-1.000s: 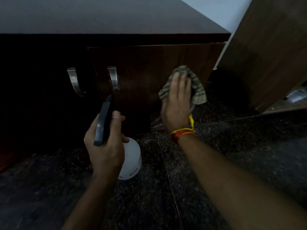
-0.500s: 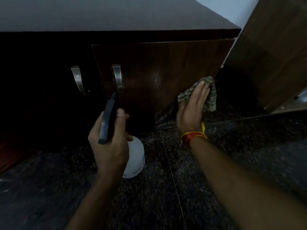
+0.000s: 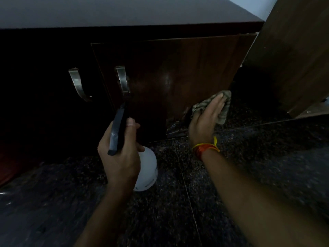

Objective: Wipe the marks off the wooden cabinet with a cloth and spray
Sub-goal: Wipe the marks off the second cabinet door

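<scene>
The dark wooden cabinet (image 3: 178, 72) fills the upper half of the head view, with a faint pale smear near the middle of its right door. My right hand (image 3: 204, 120) presses a striped grey-green cloth (image 3: 223, 113) flat against the lower right corner of that door. My left hand (image 3: 121, 157) grips a white spray bottle (image 3: 147, 172) with a dark trigger head, held in front of the door's left edge, its nozzle toward the cabinet.
Two curved metal handles (image 3: 122, 81) (image 3: 78, 84) sit on the cabinet doors. A brown wooden panel (image 3: 293, 50) leans at the right, close to the cabinet's corner. Dark speckled granite floor (image 3: 249, 175) lies below. The left cabinet half is in deep shadow.
My right hand has slid the cloth from the middle of the right door down and to the right, to its lower corner. The spray bottle has stayed about where it was.
</scene>
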Tool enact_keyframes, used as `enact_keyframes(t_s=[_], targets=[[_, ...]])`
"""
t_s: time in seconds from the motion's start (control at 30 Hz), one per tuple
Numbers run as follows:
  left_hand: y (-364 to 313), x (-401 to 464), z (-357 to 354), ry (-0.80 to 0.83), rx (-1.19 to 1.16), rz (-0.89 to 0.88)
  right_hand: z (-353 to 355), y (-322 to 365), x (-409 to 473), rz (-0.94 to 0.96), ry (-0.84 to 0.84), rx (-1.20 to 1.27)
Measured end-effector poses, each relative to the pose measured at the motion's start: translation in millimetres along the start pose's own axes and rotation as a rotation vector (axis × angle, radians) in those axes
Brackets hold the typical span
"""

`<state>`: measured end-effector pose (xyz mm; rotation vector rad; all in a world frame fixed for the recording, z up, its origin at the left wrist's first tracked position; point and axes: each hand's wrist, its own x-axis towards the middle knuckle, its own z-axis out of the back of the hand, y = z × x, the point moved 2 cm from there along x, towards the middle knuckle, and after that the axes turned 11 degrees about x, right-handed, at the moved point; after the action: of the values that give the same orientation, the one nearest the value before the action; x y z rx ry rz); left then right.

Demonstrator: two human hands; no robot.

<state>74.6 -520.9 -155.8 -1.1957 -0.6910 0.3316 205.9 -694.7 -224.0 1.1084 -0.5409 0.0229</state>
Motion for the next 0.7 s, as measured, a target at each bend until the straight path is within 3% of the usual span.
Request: enact_keyframes(t_s=[0.13, 0.23, 0.43, 0.6, 0.7], targets=[[2.3, 1.8, -3.1, -0.016, -0.012, 0.013, 0.0, 6.2, 8.7, 0.049, -0.046, 0.012], [2.0, 2.1, -5.1, -0.007, -0.023, 0.015, -6.0, -16.4, -2.1, -0.079, -0.029, 0.045], [2.6, 3.8, -3.3, -0.016, -0.012, -0.010, -8.4, -71.1, -23.1, -0.384, 0.180, 0.079], [5.1, 3.8, -8.0, -0.013, -0.027, 0.021, -12.0, -38.2, -7.0, -0.221, -0.083, 0.067], [8.7, 2.1, -9.0, 0.009, -0.027, 0.007, -18.4, -39.2, -7.1, -0.229, -0.134, 0.104]])
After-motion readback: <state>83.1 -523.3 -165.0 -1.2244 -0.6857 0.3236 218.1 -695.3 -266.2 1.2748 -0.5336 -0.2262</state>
